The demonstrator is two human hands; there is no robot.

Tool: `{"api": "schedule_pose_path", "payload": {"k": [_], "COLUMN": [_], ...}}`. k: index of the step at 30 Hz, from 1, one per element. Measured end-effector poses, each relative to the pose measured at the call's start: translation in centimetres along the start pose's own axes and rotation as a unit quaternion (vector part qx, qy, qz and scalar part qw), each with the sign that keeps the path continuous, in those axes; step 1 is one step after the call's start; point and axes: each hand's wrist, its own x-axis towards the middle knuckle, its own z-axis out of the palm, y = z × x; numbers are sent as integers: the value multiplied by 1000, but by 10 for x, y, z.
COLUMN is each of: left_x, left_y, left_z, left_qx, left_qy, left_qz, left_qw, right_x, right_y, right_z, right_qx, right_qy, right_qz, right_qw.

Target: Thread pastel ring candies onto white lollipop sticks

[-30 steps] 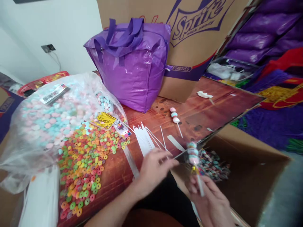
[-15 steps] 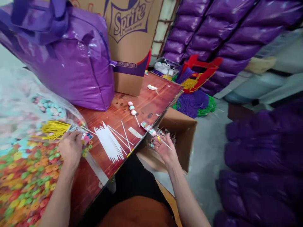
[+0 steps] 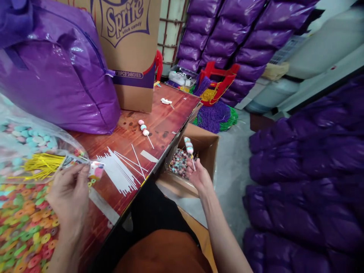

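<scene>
My left hand [image 3: 71, 187] is closed in a pinch at a printed plastic wrapper [image 3: 96, 170] on the table's left side. Beside those fingers lies a bundle of yellow twist ties [image 3: 42, 165]. Over an open cardboard box [image 3: 209, 146], my right hand [image 3: 198, 175] grips the stick of a wrapped marshmallow lollipop [image 3: 188, 145], which points upward. Many small wrapped candies [image 3: 178, 161] lie inside the box. One unwrapped marshmallow lollipop [image 3: 143, 127] rests on the table, near a pile of white sticks [image 3: 119, 170].
A purple bag [image 3: 68, 72] and a tall carton [image 3: 133, 91] stand at the table's back. Loose gummy rings [image 3: 31, 231] and bagged pastel candies [image 3: 34, 138] cover the left. Purple bundles [image 3: 301, 170] line the right side; a red stool [image 3: 222, 81] stands behind.
The wrapped lollipop has turned from slanting sideways to nearly upright in my right hand, over the box. My left hand stays at the wrapper. The whole view has shifted rightward.
</scene>
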Motion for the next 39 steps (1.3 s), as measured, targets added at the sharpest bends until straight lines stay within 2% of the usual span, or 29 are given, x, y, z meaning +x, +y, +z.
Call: {"api": "schedule_pose_path", "payload": {"k": [2, 4, 6, 9, 10, 12, 15, 16, 17, 18, 20, 21, 22, 24, 25, 27, 31, 33, 36, 39], "left_x": [-14, -27, -41, -56, -60, -66, -70, -70, -71, -71, -71, -70, -68, -64, -61, -57, -58, -59, -59, -54], "left_y": [7, 13, 18, 23, 25, 27, 28, 29, 29, 30, 31, 32, 32, 32, 31, 28, 27, 28, 27, 23], "left_z": [6, 14, 22, 31, 32, 32, 26, 22, 19, 16, 11, 11, 11, 13, 15, 19, 25, 26, 23, 18], "left_qx": [-56, -78, -81, -92, -96, -121, -217, -261, -306, -347, -415, -441, -463, -499, -509, -508, -469, -458, -467, -472], "left_qy": [9, -16, -54, -78, -80, -64, 13, 23, 4, -39, -149, -183, -190, -137, -102, -48, -3, 20, 24, 20], "left_qz": [16, 24, 31, 43, 40, 6, -114, -165, -223, -286, -412, -460, -493, -524, -528, -521, -440, -412, -438, -468], "left_qw": [998, 996, 995, 992, 991, 991, 969, 951, 926, 892, 798, 749, 712, 676, 672, 685, 766, 787, 768, 747], "right_x": [-5, -19, -41, -73, -81, -89, -88, -86, -84, -83, -80, -80, -80, -81, -82, -82, -77, -73, -66, -60], "right_y": [4, 14, 29, 53, 61, 73, 81, 81, 80, 78, 73, 70, 68, 66, 65, 66, 70, 72, 69, 64], "right_z": [5, 26, 60, 117, 133, 156, 172, 174, 175, 176, 177, 177, 178, 179, 179, 178, 175, 175, 175, 173], "right_qx": [-23, -61, -108, -159, -164, -136, -103, -109, -123, -139, -173, -190, -207, -242, -259, -292, -345, -355, -364, -400], "right_qy": [-6, -42, -113, -213, -216, -183, -149, -152, -161, -171, -195, -210, -225, -251, -260, -268, -278, -280, -294, -338], "right_qz": [50, 82, 57, 22, 12, -8, -32, -39, -47, -56, -68, -69, -70, -84, -100, -136, -161, -161, -174, -210], "right_qw": [998, 994, 986, 964, 962, 974, 983, 982, 978, 974, 963, 957, 950, 934, 925, 908, 882, 878, 866, 825]}}
